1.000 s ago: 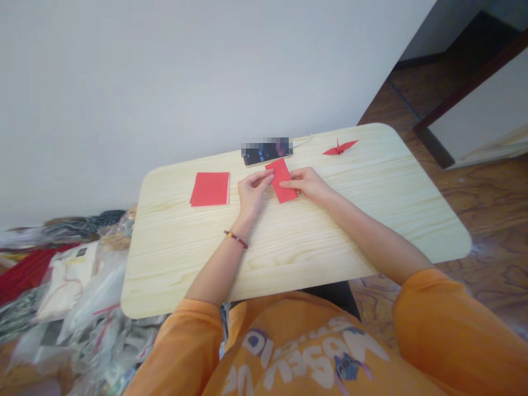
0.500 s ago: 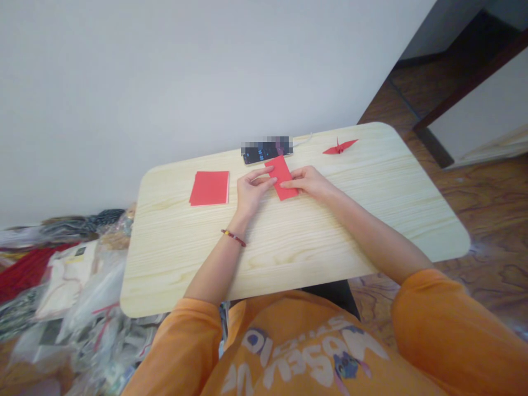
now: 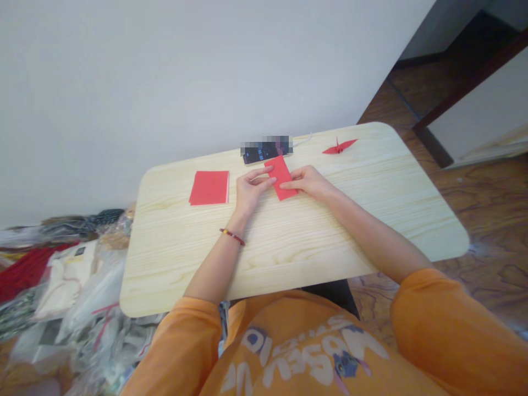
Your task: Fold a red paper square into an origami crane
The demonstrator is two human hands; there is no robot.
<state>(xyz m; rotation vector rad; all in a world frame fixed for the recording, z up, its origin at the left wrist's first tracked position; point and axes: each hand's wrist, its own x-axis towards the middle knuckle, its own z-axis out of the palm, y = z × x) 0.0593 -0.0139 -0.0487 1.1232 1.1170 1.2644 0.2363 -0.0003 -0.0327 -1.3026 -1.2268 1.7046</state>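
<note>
- Setting: pale wall (image 3: 185,71) behind, light wood-grain table (image 3: 330,236) in front of it, bagged goods (image 3: 94,291) heaped beyond its left end.
- Red paper rectangle (image 3: 282,170) sits mid-table, between the hands and just in front of the phone (image 3: 268,153). Narrower than the stacked sheets; probably folded. Flat on the wood or slightly raised: cannot tell.
- Right hand (image 3: 310,181): pinching the rectangle's right side, thumb across the top face. Likely steadies it.
- Left hand (image 3: 248,191): forefinger and thumb tips on the left side, a little apart. Gripping or only pressing, cannot tell. Contact from both sides presumably keeps the layers from slipping.
- Red paper stack (image 3: 209,187) lies left of the left hand, perhaps parked there to be within reach yet clear of the working spot.
- Red paper crane (image 3: 339,147) stands wings spread near the far right edge, likely out of the forearms' way. Phone lies at the back edge, perhaps so its screen can be seen.
- Against one second ago: left thumb reaches further over the rectangle. Stack, phone, crane unmoved; against half a second ago, hardly any change.
</note>
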